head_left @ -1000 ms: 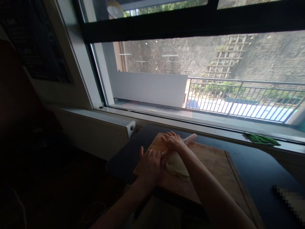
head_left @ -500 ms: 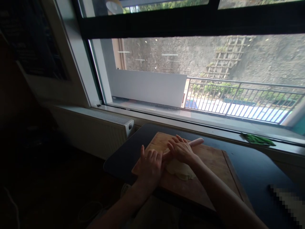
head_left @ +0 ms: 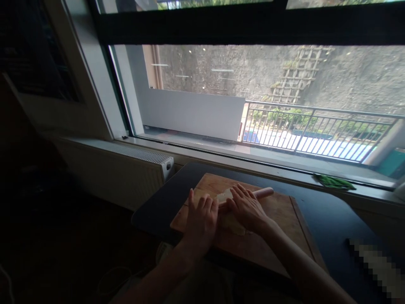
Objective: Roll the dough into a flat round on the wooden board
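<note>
Dough (head_left: 233, 224) lies flattened on the wooden board (head_left: 281, 213), twd its L. half, showing on both the far & near sides of the rolling pin (head_left: 264, 192). Pin lies across the dough at a slant, pale R. end sticking out past the R. hand (head_left: 249, 209). R. hand grip: palm down on pin, fingers stretched out fairly straight over it, not wrapped round. L. hand (head_left: 202, 216) sits at pin's other end, fingers bent, little finger up; that end is hidden, so can't tell if the grip is closed round it. Board rests on dark worktop (head_left: 329, 219); a pixelated obj. (head_left: 376, 266) is near worktop's R. edge. Green cloth (head_left: 335, 182) on windowsill (head_left: 259, 168) behind; white radiator (head_left: 120, 169) to L., metal railing (head_left: 316, 131) outside window.
</note>
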Action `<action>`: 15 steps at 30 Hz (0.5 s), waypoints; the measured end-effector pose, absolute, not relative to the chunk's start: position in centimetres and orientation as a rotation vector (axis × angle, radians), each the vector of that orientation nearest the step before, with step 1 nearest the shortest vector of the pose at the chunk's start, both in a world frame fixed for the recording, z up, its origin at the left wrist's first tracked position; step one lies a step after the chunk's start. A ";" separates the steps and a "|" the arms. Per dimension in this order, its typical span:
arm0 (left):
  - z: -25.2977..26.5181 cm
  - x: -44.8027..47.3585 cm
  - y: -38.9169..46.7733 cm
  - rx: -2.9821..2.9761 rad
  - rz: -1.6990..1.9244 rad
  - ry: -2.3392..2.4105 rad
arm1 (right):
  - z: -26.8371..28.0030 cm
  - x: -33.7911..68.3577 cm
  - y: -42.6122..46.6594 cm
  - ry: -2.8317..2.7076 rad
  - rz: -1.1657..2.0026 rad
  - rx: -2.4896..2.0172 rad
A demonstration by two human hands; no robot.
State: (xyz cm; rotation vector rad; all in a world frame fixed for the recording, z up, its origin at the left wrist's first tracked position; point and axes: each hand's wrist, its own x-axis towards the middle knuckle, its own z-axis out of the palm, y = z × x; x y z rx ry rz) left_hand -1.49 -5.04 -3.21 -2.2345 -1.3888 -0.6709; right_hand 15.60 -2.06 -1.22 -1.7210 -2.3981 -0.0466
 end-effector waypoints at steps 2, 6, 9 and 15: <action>-3.2 -1.2 -5.0 -2.235 -0.686 -1.374 | -1.4 16.2 -3.2 -2.370 -0.058 -1.750; -2.8 -1.7 -4.0 -2.234 -0.661 -1.396 | -1.2 15.4 -0.4 -2.336 -0.036 -1.802; -2.6 -2.7 -3.0 -2.223 -0.626 -1.419 | -0.6 13.8 4.1 -2.331 0.003 -1.846; -2.5 -3.6 -2.2 -2.179 -0.581 -1.461 | 0.1 12.1 8.3 -2.322 0.027 -1.887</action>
